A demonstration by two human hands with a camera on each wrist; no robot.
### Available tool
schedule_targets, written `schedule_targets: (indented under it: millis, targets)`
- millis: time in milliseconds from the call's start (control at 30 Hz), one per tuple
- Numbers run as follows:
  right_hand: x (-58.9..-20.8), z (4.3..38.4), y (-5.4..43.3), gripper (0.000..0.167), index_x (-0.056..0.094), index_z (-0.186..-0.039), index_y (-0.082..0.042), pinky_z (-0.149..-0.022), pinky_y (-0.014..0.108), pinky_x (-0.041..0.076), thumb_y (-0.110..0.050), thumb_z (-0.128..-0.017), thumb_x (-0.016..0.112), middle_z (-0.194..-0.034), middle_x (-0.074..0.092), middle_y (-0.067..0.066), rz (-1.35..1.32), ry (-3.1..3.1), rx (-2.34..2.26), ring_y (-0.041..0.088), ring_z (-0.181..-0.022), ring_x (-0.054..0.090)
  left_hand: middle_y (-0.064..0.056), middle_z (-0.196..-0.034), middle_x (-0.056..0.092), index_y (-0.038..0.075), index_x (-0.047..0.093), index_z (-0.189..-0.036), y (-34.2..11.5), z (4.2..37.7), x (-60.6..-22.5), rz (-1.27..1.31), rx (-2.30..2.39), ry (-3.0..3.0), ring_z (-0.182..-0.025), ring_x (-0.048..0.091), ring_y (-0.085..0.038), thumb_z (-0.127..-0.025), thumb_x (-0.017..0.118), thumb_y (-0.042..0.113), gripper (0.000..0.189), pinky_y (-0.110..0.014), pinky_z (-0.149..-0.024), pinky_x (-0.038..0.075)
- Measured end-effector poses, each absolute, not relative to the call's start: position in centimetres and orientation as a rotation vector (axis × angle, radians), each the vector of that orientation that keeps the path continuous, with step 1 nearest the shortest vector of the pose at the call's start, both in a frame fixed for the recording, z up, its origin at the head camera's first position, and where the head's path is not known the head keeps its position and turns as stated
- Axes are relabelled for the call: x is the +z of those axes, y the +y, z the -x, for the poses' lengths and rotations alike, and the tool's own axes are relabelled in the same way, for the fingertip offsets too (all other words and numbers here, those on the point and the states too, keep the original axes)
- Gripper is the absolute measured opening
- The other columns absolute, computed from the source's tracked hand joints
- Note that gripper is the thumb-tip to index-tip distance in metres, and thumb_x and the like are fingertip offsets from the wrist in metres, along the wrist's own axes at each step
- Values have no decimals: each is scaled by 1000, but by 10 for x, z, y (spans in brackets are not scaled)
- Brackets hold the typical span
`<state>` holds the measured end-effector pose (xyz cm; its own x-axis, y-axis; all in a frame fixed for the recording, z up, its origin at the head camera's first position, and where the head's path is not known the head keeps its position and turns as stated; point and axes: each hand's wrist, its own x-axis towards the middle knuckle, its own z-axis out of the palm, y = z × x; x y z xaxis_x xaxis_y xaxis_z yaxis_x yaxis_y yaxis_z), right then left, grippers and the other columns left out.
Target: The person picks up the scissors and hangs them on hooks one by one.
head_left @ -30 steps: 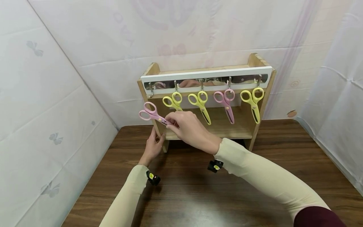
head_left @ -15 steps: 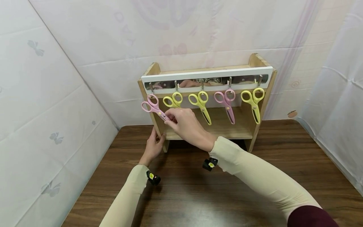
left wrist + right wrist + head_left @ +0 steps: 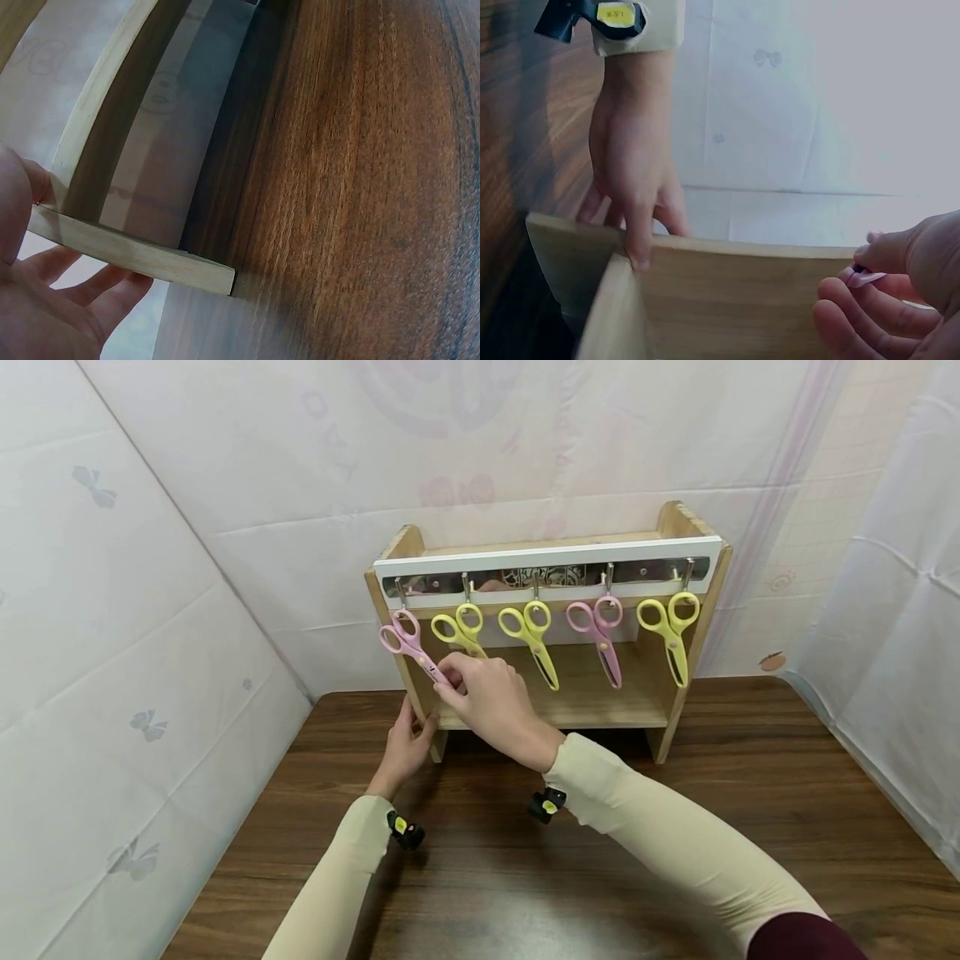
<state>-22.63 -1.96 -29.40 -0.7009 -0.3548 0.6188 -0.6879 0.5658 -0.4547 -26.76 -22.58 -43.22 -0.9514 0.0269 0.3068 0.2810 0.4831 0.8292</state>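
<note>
My right hand point(image 3: 491, 697) pinches pink scissors point(image 3: 411, 645) by the blade end between thumb and fingertips. One pink loop overlaps the leftmost hook point(image 3: 399, 593), and the blade tips are hidden by the fingers. In the right wrist view only a small pink piece of the scissors point(image 3: 864, 277) shows. My left hand point(image 3: 405, 745) grips the left side panel of the wooden shelf point(image 3: 442, 720) low down. The left wrist view has its thumb on one face of the panel point(image 3: 150, 259) and the fingers on the other.
Yellow scissors point(image 3: 528, 627), more pink scissors point(image 3: 600, 631) and others hang from the hooks to the right. The hooks sit on a metal strip in a white rail point(image 3: 540, 557) across the shelf's front. A brown wood-grain table point(image 3: 480, 860) lies below, with patterned sheeting behind.
The pink scissors have moved slightly right and turned more upright, their loop now at the leftmost hook. My right hand has shifted a little left and down; my left hand stays put.
</note>
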Motion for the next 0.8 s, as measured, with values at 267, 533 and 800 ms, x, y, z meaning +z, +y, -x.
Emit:
schedule_targets:
  millis: [267, 533, 800]
  targets:
    - [-311, 229, -32, 7, 75, -104, -17, -46, 24, 38, -21, -98, 72, -86, 75, -10, -767, -2313, 1024, 4, -54, 53, -25, -147, 51, 15, 32, -157, -227, 268, -432, 268, -1452, -2485, -131, 54, -42, -106, 55, 15, 56, -58, -103, 49]
    - [-323, 237, -43, 9, 75, -106, -15, -48, 23, 39, -17, -98, 72, -89, 77, -6, -746, -2273, 1063, 3, -52, 51, -22, -148, 51, 17, 32, -157, -228, 268, -432, 279, -1460, -2493, -131, 54, -41, -107, 54, 16, 55, -58, -104, 49]
    - [-328, 244, -51, 14, 74, -111, -15, -44, 22, 36, -19, -99, 71, -94, 78, -4, -728, -2289, 1051, 4, -49, 49, -26, -147, 51, 13, 30, -159, -226, 270, -433, 283, -1494, -2463, -129, 55, -46, -107, 55, 13, 58, -61, -103, 49]
